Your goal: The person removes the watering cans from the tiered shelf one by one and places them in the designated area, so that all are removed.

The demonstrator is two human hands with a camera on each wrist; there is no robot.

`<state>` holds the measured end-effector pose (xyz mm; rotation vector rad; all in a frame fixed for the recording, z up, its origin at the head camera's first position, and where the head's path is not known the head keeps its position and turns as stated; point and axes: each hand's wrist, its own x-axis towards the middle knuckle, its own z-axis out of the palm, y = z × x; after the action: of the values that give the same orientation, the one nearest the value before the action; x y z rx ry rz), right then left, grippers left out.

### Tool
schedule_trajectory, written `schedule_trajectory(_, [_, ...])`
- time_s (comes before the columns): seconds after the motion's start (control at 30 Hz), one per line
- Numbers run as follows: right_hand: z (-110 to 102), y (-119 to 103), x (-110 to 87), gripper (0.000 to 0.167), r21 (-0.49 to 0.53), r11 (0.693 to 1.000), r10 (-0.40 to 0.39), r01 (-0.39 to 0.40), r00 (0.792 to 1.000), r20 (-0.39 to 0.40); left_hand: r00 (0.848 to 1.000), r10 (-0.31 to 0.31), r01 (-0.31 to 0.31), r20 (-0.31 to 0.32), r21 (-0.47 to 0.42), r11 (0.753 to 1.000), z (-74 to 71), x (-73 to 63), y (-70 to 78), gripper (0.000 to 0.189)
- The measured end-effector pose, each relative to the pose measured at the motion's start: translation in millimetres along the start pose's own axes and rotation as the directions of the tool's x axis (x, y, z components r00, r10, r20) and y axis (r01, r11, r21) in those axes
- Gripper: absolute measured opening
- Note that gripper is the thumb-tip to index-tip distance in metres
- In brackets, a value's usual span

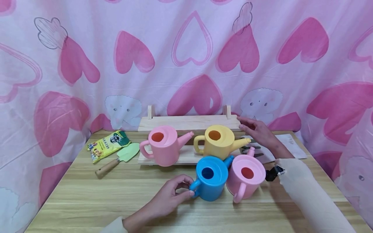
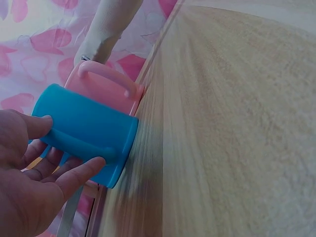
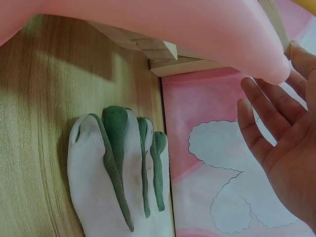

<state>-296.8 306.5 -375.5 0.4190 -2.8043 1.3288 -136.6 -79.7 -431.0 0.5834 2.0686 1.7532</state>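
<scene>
left hand (image 1: 167,199) | blue watering can (image 1: 213,184) | handle (image 1: 195,185) between thumb, fingers

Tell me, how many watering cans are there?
4: a pink can at the left, a yellow can to its right, a blue can in front at the left hand, and a second pink can right of the blue one. None appears hidden.

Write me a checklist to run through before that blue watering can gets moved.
1. Left hand grips the blue watering can by its handle: ok.
2. Blue watering can upright: ok.
3. Space around it: not ok; the nearer pink can crowds its side, the yellow can stands close behind.
4. Blue can apart from that pink one: cannot tell; they overlap in view.
5. Right hand free: ok, holding nothing.
</scene>
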Motion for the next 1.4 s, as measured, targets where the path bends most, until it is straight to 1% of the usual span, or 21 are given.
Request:
schedule_trajectory(0.17, [0, 1, 0.8, 0.066, 0.006, 1.0, 0.011, -0.011, 1.0, 0.0, 1.0, -0.018, 0.018, 0.0, -0.004, 1.0, 0.3, 1.6, 1.2, 0.016])
schedule_trajectory(0.27, [0, 3, 1.6, 0.066, 0.001, 1.0, 0.011, -0.011, 1.0, -0.004, 1.0, -0.014, 0.014, 0.001, -0.002, 1.0, 0.4, 2.7, 0.8, 0.016])
schedule_trajectory(0.5, [0, 4, 3.2, 0.07, 0.0, 1.0, 0.007, -0.007, 1.0, -0.008, 0.999, 0.04, -0.04, 0.009, 0.012, 0.999, 2.3, 6.3, -2.0, 0.015])
schedule_trajectory(0.67, [0, 5, 3.1, 0.07, -0.004, 1.0, 0.005, -0.005, 1.0, -0.012, 0.998, 0.053, -0.053, 0.02, 0.012, 0.998, 3.5, 8.2, -2.1, 0.016])
schedule_trajectory(0.9, [0, 3, 2.3, 0.067, -0.006, 1.0, 0.002, -0.002, 1.0, -0.02, 0.999, 0.013, -0.013, 0.037, -0.012, 1.0, 3.5, 9.1, 2.9, 0.016])
schedule_trajectory(1.03, [0, 4, 1.9, 0.067, -0.008, 1.0, 0.002, -0.002, 1.0, -0.024, 0.999, -0.002, 0.003, 0.037, -0.024, 1.0, 3.1, 8.9, 2.8, 0.02])
schedule_trajectory(1.1, [1, 4, 1.5, 0.068, -0.005, 1.0, 0.003, -0.003, 1.0, -0.023, 1.0, -0.011, 0.011, 0.027, -0.018, 1.0, 1.7, 8.3, 3.1, 0.025])
schedule_trajectory(1.17, [1, 4, 0.9, 0.068, -0.002, 1.0, 0.003, -0.003, 1.0, -0.022, 1.0, -0.023, 0.023, -0.001, 0.008, 1.0, -1.1, 7.0, 5.1, 0.028])
schedule_trajectory(1.23, [2, 5, 0.4, 0.067, -0.001, 1.0, 0.002, -0.002, 1.0, -0.024, 0.999, -0.002, 0.006, -0.051, 0.087, 0.996, -5.6, 5.0, 8.4, 0.028])
schedule_trajectory(1.27, [2, 5, 0.3, 0.067, 0.001, 1.0, 0.001, -0.001, 1.0, -0.024, 0.996, 0.031, -0.019, -0.083, 0.143, 0.99, -8.4, 3.6, 10.2, 0.026])
schedule_trajectory(1.3, [2, 5, 0.0, 0.067, 0.001, 1.0, 0.001, -0.001, 1.0, -0.023, 0.99, 0.071, -0.046, -0.12, 0.201, 0.978, -11.5, 2.3, 12.6, 0.024])
schedule_trajectory(1.33, [2, 5, -0.4, 0.067, -0.001, 1.0, -0.001, 0.001, 1.0, -0.022, 0.98, 0.121, -0.079, -0.158, 0.252, 0.964, -14.6, 1.0, 15.0, 0.022])
schedule_trajectory(1.37, [2, 5, -0.6, 0.067, -0.002, 1.0, 0.0, 0.0, 1.0, -0.021, 0.964, 0.178, -0.112, -0.2, 0.302, 0.947, -18.1, 0.0, 17.3, 0.021])
schedule_trajectory(1.4, [3, 5, -0.9, 0.067, -0.002, 1.0, -0.001, 0.001, 1.0, -0.02, 0.942, 0.238, -0.148, -0.237, 0.343, 0.927, -21.7, -1.0, 19.6, 0.021])
